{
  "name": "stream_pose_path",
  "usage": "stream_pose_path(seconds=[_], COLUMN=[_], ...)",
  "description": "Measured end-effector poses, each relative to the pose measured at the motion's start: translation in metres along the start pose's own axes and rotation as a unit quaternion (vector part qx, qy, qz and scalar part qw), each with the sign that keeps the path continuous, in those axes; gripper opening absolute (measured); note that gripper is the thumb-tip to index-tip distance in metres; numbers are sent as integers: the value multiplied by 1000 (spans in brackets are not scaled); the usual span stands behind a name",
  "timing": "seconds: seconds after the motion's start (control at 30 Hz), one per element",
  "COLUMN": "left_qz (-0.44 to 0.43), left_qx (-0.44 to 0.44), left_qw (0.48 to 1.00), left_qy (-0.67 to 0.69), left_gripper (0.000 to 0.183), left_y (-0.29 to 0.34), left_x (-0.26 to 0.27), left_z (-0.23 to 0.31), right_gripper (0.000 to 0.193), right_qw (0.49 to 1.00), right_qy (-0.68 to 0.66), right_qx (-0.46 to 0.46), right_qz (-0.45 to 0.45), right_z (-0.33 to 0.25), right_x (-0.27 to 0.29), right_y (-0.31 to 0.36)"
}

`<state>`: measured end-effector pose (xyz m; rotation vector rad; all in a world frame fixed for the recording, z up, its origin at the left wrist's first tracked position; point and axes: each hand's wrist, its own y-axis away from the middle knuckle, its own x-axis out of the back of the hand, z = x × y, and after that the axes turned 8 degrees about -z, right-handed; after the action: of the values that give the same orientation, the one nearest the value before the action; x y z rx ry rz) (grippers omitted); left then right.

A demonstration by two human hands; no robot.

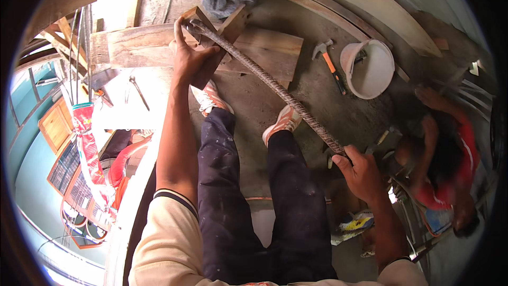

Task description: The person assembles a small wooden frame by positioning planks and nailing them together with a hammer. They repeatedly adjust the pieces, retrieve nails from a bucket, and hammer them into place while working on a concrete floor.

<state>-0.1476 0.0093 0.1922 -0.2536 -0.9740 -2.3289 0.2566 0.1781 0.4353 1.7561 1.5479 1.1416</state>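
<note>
A ribbed steel bar [271,83] is held slantwise above the floor [246,106], its near end enclosed by the right hand [361,173]. By its far end, at a wooden beam [208,74], the left hand [189,57] is placed, thumb and forefinger spread; whether anything is pinched cannot be told. A claw hammer [330,64] is seen near a white bucket [377,71].

Dusty brown floor [248,143], glaring light at left, pale blue wall [25,164] beside a wooden panel [55,122]
</note>
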Motion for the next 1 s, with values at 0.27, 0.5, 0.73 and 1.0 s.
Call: stream_pose_path(seconds=[0.27,0.5,0.73,1.0], left_qz=[-55,-62,40,-27], left_qx=[35,55,69,114], left_qw=[971,952,996,991], left_qy=[229,295,38,-69], left_gripper=[133,118,107,82], left_y=[30,35,36,55], left_x=[18,-84,-134,-157], left_z=[-31,-48,-115,-136], right_gripper=[34,33,36,35], right_qw=[999,997,994,994], right_qy=[-22,25,78,76], right_qx=[6,-75,-80,-66], right_qz=[-28,-13,16,48], right_z=[-9,-19,3,26], right_x=[-24,-14,7,4], right_y=[9,41,10,22])
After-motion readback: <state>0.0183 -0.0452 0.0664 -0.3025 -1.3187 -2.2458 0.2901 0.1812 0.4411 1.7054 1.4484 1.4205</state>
